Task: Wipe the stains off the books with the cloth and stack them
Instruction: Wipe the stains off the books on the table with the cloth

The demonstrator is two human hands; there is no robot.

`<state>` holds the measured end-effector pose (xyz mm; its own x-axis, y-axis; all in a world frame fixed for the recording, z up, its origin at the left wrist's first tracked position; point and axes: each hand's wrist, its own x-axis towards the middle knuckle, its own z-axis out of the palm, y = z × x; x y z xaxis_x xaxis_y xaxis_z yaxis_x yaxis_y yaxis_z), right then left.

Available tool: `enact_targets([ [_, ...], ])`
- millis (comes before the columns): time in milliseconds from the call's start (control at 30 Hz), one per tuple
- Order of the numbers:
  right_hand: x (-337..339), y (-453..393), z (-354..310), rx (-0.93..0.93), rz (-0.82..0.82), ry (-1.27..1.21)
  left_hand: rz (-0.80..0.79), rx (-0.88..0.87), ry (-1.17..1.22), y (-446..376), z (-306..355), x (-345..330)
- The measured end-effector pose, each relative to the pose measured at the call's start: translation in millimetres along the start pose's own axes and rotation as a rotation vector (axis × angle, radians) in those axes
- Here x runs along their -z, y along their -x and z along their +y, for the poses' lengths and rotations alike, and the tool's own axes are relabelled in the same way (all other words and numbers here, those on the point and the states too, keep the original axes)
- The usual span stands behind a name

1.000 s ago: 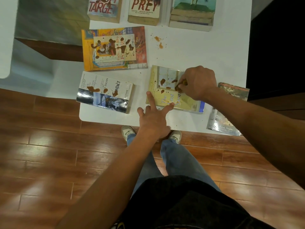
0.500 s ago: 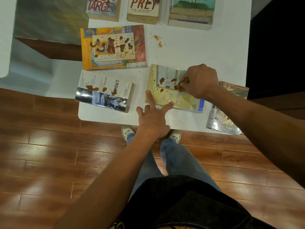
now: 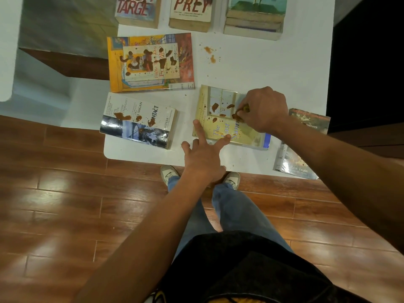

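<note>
A pale yellow book (image 3: 220, 125) with brown stains lies near the table's front edge. My left hand (image 3: 203, 154) presses its spread, straight fingers on the book's near left corner. My right hand (image 3: 263, 110) is curled over the book's right side and pinches a small stained cloth (image 3: 241, 112), mostly hidden under the fingers, against the cover. A stained white and blue paperback (image 3: 140, 121) lies to the left. A large orange book (image 3: 150, 62) with heavy brown stains lies behind that.
The white table (image 3: 262, 68) carries brown drips (image 3: 211, 54) on its bare top. Three book piles stand along the far edge (image 3: 254, 20). Another paperback (image 3: 299, 145) overhangs the front right corner under my right forearm. Wooden floor and my feet lie below.
My right hand has shifted slightly over the yellow book's stains with the cloth. My left hand has stayed pressed on the book's corner.
</note>
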<state>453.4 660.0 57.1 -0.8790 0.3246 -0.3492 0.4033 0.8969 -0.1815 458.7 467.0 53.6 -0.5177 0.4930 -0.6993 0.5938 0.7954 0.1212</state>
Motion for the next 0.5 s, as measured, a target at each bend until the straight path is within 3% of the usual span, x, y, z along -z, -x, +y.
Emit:
enact_targets([
  [133, -3.0, 3.2, -7.8, 0.078, -0.045, 0.027, -0.001, -0.001, 0.004, 0.7, -0.2, -0.3],
  [267, -1.8, -1.8, -6.3, 0.043, -0.003, 0.040, -0.003, 0.002, 0.008, 0.5, 0.1, 0.0],
  [400, 0.2, -0.5, -8.3, 0.148, -0.079, 0.121, -0.002, -0.006, 0.007, 0.2, -0.9, 0.0],
  [500, 3.8, -8.8, -9.5, 0.091, -0.009, 0.185, 0.000, -0.009, 0.006, 0.0, -1.1, 0.2],
])
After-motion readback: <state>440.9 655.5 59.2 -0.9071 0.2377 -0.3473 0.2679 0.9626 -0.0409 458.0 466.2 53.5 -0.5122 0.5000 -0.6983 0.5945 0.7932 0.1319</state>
